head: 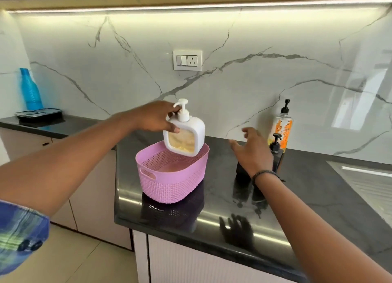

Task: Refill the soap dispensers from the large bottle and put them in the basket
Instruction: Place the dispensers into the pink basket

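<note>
Head view: left hand [156, 118] grips the white soap dispenser [186, 134] at its neck, tilted above the pink basket [169, 183] by the bench's [307, 187] left edge. Right hand [252, 153], fingers spread, holds nothing, in front of the black dispenser [276, 147]; the large bottle [282, 125] stands behind.

Below white dispenser [192, 127] in my left hand [156, 118]: basket [169, 186] mouth open. Right of grip: right hand [253, 153], black dispenser [277, 155], large bottle [283, 125].
</note>
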Tool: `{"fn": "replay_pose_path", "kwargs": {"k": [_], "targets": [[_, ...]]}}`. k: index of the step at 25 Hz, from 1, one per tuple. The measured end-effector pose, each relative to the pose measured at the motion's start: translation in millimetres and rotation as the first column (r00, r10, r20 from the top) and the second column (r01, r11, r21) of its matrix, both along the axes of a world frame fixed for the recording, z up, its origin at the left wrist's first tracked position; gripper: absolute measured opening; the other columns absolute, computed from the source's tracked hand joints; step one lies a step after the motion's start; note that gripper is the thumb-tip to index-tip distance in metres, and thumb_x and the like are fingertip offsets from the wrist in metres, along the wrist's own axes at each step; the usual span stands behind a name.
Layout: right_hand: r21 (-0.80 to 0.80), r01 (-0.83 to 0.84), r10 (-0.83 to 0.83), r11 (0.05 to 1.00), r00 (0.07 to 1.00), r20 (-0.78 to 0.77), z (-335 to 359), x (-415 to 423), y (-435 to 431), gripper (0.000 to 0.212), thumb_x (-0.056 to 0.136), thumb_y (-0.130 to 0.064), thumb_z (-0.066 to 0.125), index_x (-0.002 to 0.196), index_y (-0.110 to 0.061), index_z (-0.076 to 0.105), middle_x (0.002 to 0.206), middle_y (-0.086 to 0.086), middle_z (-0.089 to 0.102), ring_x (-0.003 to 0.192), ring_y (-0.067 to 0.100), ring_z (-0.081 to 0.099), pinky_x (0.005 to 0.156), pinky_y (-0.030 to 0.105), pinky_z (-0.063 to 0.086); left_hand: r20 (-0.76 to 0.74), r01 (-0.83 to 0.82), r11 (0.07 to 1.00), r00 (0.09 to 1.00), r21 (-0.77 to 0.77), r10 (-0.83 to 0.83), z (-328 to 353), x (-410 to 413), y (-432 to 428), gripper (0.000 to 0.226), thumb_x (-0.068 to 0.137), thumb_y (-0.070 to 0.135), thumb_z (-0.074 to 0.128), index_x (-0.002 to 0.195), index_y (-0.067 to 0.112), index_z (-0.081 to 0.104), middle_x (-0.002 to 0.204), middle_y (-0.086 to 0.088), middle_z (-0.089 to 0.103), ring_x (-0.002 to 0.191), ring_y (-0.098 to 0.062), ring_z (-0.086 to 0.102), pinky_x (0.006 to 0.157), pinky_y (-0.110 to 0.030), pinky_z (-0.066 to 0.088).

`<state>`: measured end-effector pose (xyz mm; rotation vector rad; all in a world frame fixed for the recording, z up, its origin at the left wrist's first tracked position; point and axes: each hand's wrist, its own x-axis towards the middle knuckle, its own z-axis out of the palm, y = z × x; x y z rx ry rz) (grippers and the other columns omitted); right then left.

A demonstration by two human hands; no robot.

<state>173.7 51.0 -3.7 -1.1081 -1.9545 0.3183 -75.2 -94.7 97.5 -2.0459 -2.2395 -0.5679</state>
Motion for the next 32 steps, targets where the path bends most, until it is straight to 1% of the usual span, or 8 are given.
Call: {"fn": "replay_pose_path", "kwargs": {"k": [2, 6, 11, 16, 21, 23, 26, 32], "targets": [[0.01, 0.203, -0.202, 0.979, 0.965, 0.166, -12.6, 5.6, 15.0, 0.062, 0.092, -0.047, 0.067, 0.137, -0.01, 0.048, 0.137, 0.01, 0.051, 0.124, 0.033, 0.053, 0.073, 0.038, 0.041, 0.006, 0.015, 0.999, 1.0, -0.049, -0.015, -26.6, -14.8, 14.3, 0.046, 0.086, 0.025, 0.082, 0.126, 0.015, 0.062, 0.12, -0.001, 0.068, 0.106, -0.023, 0.062, 0.081, -0.029, 0.04], [-0.062, 0.283, -0.244, 0.957, 0.903, 0.353, -12.9, -5.6, 35.9, 0.066, 0.097, -0.056, 0.055, 0.137, -0.005, 0.041, 0.128, 0.016, 0.062, 0.115, 0.039, 0.064, 0.074, 0.04, 0.04, 0.037, 0.038, 0.996, 0.999, -0.082, -0.036, -62.4, -28.8, 36.2, 0.035, 0.086, 0.027, 0.081, 0.11, 0.028, 0.056, 0.096, 0.014, 0.061, 0.094, -0.017, 0.059, 0.072, -0.022, 0.038], [-0.174, 0.276, -0.21, 0.945, 0.923, 0.324, -15.3, -15.8, 45.3, 0.053, 0.093, -0.041, 0.06, 0.128, -0.005, 0.046, 0.118, 0.017, 0.068, 0.111, 0.04, 0.065, 0.076, 0.039, 0.043, 0.123, 0.077, 0.99, 0.99, -0.116, -0.063, -89.0, -32.5, 50.3, 0.06, 0.087, 0.029, 0.081, 0.14, 0.016, 0.056, 0.119, 0.005, 0.062, 0.103, -0.015, 0.056, 0.085, -0.026, 0.038], [0.071, 0.119, -0.132, 0.99, 0.961, 0.242, 15.8, -8.8, 1.4, 0.045, 0.091, -0.053, 0.06, 0.115, -0.014, 0.063, 0.103, 0.01, 0.072, 0.095, 0.037, 0.066, 0.07, 0.038, 0.048, 0.083, 0.048, 0.995, 0.996, -0.09, -0.041, -92.2, -27.0, 48.7, 0.054, 0.09, 0.024, 0.078, 0.139, 0.015, 0.057, 0.114, 0.006, 0.06, 0.1, -0.016, 0.057, 0.079, -0.025, 0.037], [0.279, -0.197, 0.213, 0.94, 0.977, -0.029, 63.4, -11.9, -65.3, 0.044, 0.089, -0.045, 0.069, 0.128, -0.027, 0.064, 0.097, -0.003, 0.073, 0.087, 0.022, 0.068, 0.076, 0.036, 0.055, 0.232, 0.002, 0.997, 0.973, -0.077, 0.016, -82.4, -32.4, 26.2, 0.087, 0.082, 0.026, 0.083, 0.155, 0.022, 0.037, 0.157, 0.001, 0.045, 0.144, -0.021, 0.044, 0.114, -0.035, 0.038], [0.232, -0.3, 0.322, 0.925, 0.945, -0.061, 64.1, -19.6, -80.0, 0.042, 0.089, -0.042, 0.072, 0.128, -0.029, 0.064, 0.09, -0.01, 0.069, 0.08, 0.015, 0.066, 0.071, 0.029, 0.05, 0.466, 0.02, 0.999, 0.885, -0.032, -0.003, -74.0, -35.1, -0.2, 0.1, 0.074, 0.033, 0.084, 0.156, 0.027, 0.028, 0.163, 0.007, 0.032, 0.152, -0.016, 0.03, 0.117, -0.036, 0.034], [0.094, -0.423, 0.428, 0.901, 0.902, -0.052, 49.2, -37.6, -86.9, 0.039, 0.09, -0.04, 0.075, 0.126, -0.031, 0.062, 0.087, -0.016, 0.065, 0.072, 0.007, 0.064, 0.064, 0.02, 0.045, 0.691, 0.148, 0.976, 0.689, 0.161, -0.218, -62.4, -28.6, -32.4, 0.091, 0.076, 0.025, 0.084, 0.151, 0.036, 0.034, 0.15, 0.013, 0.042, 0.141, -0.008, 0.04, 0.109, -0.031, 0.042], [-0.105, -0.523, 0.529, 0.846, 0.847, 0.045, 4.5, -51.4, -68.0, 0.037, 0.089, -0.037, 0.079, 0.122, -0.027, 0.067, 0.1, -0.012, 0.069, 0.081, 0.005, 0.062, 0.077, 0.028, 0.05, 0.288, 0.023, 1.0, 0.957, -0.002, -0.022, -63.1, -13.9, -21.8, 0.054, 0.079, 0.022, 0.088, 0.126, 0.032, 0.063, 0.114, 0.016, 0.069, 0.109, -0.01, 0.065, 0.103, -0.035, 0.048]]}}
